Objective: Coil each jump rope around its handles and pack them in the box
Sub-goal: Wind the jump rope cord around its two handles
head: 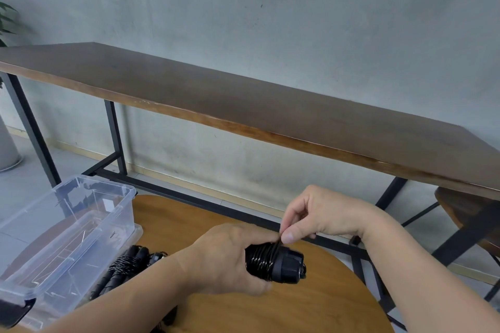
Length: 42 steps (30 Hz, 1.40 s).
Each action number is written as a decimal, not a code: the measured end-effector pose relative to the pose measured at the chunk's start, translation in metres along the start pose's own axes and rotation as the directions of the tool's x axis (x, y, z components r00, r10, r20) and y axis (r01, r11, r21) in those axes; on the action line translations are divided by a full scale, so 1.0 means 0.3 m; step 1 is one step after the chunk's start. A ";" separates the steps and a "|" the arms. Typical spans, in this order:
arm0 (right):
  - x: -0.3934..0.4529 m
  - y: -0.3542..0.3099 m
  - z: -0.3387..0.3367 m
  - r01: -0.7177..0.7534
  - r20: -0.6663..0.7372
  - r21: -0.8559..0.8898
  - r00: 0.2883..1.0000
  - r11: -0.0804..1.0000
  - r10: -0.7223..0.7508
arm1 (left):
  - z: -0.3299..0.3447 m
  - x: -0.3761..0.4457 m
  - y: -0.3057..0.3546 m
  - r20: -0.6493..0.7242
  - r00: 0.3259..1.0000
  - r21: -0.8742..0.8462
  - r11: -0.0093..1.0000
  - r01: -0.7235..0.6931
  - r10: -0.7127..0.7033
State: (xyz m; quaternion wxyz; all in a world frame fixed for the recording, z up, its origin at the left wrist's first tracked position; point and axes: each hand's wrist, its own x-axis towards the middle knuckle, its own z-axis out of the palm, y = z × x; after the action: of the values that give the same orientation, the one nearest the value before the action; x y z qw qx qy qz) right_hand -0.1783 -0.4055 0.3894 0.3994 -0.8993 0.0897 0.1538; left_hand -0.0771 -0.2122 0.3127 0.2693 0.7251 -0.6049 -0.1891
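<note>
Black jump rope (273,261) coiled on its handles, held above round wooden table (311,305); tail end not yet secured.
Left hand (227,259) wraps the bundle, right hand (319,213) pinches the last strand at the top. Risk: pinch slips, slick cord springs loose, coil unwinds. 1 wrapped rope (127,265) lies beside clear plastic box (81,224), which looks to hold no rope.

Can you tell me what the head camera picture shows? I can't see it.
A left hand grips a black jump rope coiled around its handles while the right hand pinches the cord. A clear plastic box sits left on the round wooden table.
</note>
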 end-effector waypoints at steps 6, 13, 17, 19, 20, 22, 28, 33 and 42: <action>0.044 0.129 0.092 0.093 -0.146 0.554 0.989 0.827 -0.013 | -0.020 -0.012 0.002 -0.100 0.992 -0.273 0.961 0.052 -0.082; 0.089 0.200 0.227 0.219 -0.243 0.900 0.970 0.376 0.014 | -0.003 -0.009 -0.007 -0.123 0.988 -0.514 0.857 0.018 -0.095; 0.081 0.168 0.298 0.272 -0.341 0.899 0.927 0.345 0.159 | 0.022 -0.001 -0.017 -0.185 0.977 -0.553 0.833 -0.012 -0.109; 0.074 0.148 0.326 0.252 -0.388 0.850 0.893 0.462 0.227 | 0.043 0.002 -0.033 -0.220 0.963 -0.569 0.823 0.004 -0.156; 0.072 0.139 0.339 0.236 -0.413 0.814 0.877 0.530 0.245 | 0.050 0.006 -0.039 -0.237 0.954 -0.572 0.820 0.015 -0.183; 0.066 0.120 0.362 0.207 -0.473 0.723 0.844 0.659 0.254 | 0.060 0.018 -0.045 -0.264 0.938 -0.576 0.817 0.032 -0.223; 0.059 0.062 0.376 0.024 -0.570 0.483 0.768 0.875 0.294 | 0.054 0.030 -0.068 -0.249 0.937 -0.453 0.885 0.111 -0.245; 0.047 0.030 0.385 0.011 -0.513 0.562 0.789 0.827 0.337 | 0.025 0.023 -0.063 -0.224 0.941 -0.335 0.927 0.168 -0.252; -0.012 0.008 0.357 0.021 -0.614 0.183 0.783 0.983 0.097 | -0.004 0.032 -0.039 -0.136 0.908 -0.755 0.635 0.164 -0.396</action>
State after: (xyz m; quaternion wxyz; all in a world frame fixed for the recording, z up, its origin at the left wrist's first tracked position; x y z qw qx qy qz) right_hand -0.2042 -0.3270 0.3212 0.4239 -0.8581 0.2477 -0.1507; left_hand -0.0653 -0.2201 0.3069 0.5871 0.6625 -0.3115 -0.3454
